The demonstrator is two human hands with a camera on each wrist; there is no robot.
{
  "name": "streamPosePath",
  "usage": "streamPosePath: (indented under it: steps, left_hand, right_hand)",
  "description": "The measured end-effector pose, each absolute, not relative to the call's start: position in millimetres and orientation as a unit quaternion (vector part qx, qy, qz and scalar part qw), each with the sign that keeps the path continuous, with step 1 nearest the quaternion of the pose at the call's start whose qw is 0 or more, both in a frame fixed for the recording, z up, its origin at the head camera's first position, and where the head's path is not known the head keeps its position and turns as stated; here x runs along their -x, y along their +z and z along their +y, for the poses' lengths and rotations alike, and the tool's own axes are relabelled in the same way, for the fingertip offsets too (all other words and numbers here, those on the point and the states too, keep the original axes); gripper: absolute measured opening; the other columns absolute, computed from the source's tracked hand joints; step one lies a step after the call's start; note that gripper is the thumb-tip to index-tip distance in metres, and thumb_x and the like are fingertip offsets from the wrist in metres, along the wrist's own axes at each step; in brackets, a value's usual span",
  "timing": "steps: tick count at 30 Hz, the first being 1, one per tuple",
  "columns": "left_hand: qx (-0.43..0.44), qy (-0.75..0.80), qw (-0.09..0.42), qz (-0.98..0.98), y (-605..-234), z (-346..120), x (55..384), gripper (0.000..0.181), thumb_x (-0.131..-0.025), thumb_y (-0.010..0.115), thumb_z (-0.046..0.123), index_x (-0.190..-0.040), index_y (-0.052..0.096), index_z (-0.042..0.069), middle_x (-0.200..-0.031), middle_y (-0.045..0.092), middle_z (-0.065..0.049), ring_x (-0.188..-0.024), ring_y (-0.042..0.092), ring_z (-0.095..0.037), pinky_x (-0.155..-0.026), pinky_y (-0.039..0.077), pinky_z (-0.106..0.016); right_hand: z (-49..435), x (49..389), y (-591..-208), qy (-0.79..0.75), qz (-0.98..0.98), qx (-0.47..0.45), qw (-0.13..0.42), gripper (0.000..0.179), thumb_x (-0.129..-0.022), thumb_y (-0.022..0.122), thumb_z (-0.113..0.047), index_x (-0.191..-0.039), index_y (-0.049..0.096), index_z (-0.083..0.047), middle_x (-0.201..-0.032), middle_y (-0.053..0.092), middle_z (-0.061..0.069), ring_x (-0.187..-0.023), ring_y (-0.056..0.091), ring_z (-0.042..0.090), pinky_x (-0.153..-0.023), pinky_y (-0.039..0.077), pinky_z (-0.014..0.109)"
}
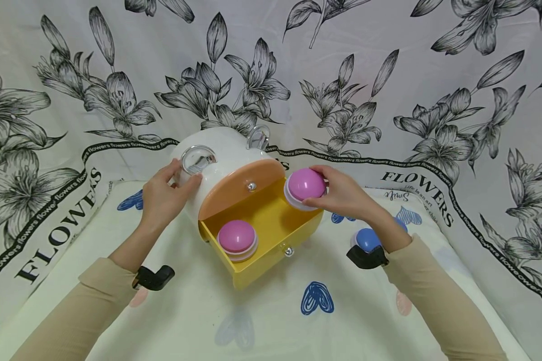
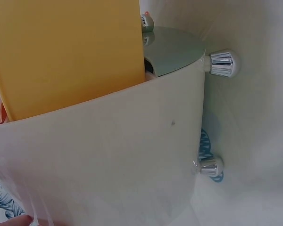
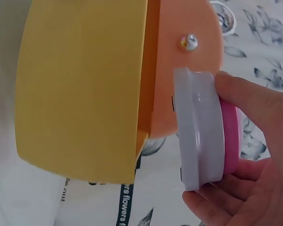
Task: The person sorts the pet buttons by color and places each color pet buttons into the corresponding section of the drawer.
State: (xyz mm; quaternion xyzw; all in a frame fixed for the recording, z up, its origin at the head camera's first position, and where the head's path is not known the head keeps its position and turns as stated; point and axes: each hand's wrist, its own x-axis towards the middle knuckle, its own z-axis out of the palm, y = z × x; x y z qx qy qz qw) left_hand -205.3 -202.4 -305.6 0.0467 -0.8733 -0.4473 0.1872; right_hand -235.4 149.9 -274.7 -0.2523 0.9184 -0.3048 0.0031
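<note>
A small white chest (image 1: 226,143) with clear rings on top stands tilted toward me, its yellow drawer (image 1: 271,210) pulled out below an orange drawer front (image 1: 235,188). In the drawer's near left corner sits a pink domed button (image 1: 237,236) on a white base. My right hand (image 1: 345,193) holds a second pink button (image 1: 306,184) by its rim over the drawer's right end; its white underside (image 3: 198,132) faces the drawer in the right wrist view. With thumb and fingers, my left hand (image 1: 167,193) grips the chest's left side by a clear ring (image 1: 198,160).
A blue domed button (image 1: 367,239) lies on the cloth under my right forearm, partly hidden by the wrist camera. Another blue shape shows just behind that arm. Flower-printed fabric (image 1: 334,30) rises behind the chest. A clear knob (image 1: 289,251) juts from the drawer front.
</note>
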Motion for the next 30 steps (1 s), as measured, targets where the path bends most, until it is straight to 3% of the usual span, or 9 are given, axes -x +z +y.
streamPosePath:
  steps: [13,30]
  left_hand:
    - [-0.047,-0.451,0.189,-0.871,-305,-202,205,0.074,-0.082,0.059,0.052,-0.139,0.04,0.008,-0.147,0.034,-0.006,-0.132,0.036,-0.028,-0.095,0.044,-0.045]
    - [-0.055,-0.451,0.186,-0.871,-305,-202,206,0.074,-0.082,0.06,0.052,-0.139,0.041,0.01,-0.147,0.034,-0.006,-0.133,0.035,-0.027,-0.095,0.044,-0.045]
  right_hand:
    - [118,245,-280,-0.238,0.922,0.303,0.051,0.072,-0.072,0.077,-0.033,-0.129,0.045,-0.003,-0.117,0.057,0.006,-0.103,0.055,0.02,-0.088,0.051,0.034]
    - [89,253,-294,-0.197,0.907,0.356,0.11,0.064,-0.073,0.077,-0.025,-0.124,0.047,-0.002,-0.114,0.058,0.006,-0.103,0.056,0.019,-0.091,0.049,0.03]
